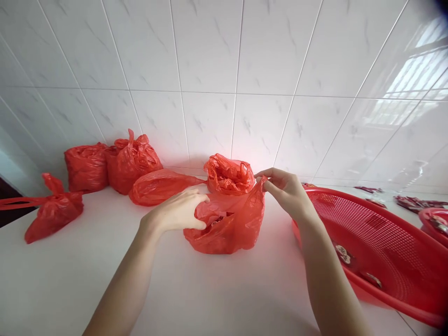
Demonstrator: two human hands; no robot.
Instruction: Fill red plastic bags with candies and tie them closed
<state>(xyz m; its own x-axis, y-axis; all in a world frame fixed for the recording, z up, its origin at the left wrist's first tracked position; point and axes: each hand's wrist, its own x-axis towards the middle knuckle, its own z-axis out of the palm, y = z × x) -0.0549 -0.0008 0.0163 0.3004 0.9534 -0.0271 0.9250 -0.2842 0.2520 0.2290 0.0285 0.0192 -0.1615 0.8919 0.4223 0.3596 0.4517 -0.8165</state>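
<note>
In front of me on the white counter sits a red plastic bag (227, 233), its mouth gaping. A few dark wrapped packets show inside, mostly hidden by the film. My right hand (285, 189) pinches the bag's top right corner and lifts it into a peak. At the left side of the mouth, my left hand (184, 210) curls its fingers over the rim, the thumb against the near edge. Just behind stands a round bundle of crumpled red plastic bags (229, 175). A flat red bag (163, 186) lies beyond my left hand.
Two filled red bags (86, 168) stand against the tiled wall (210, 116) at the left. A knotted red bag (56, 212) rests nearer, its strap stretching left. At right, a large red perforated basket (371, 242) holds some wrapped packets (343, 254); more packets (416, 204) lie behind it.
</note>
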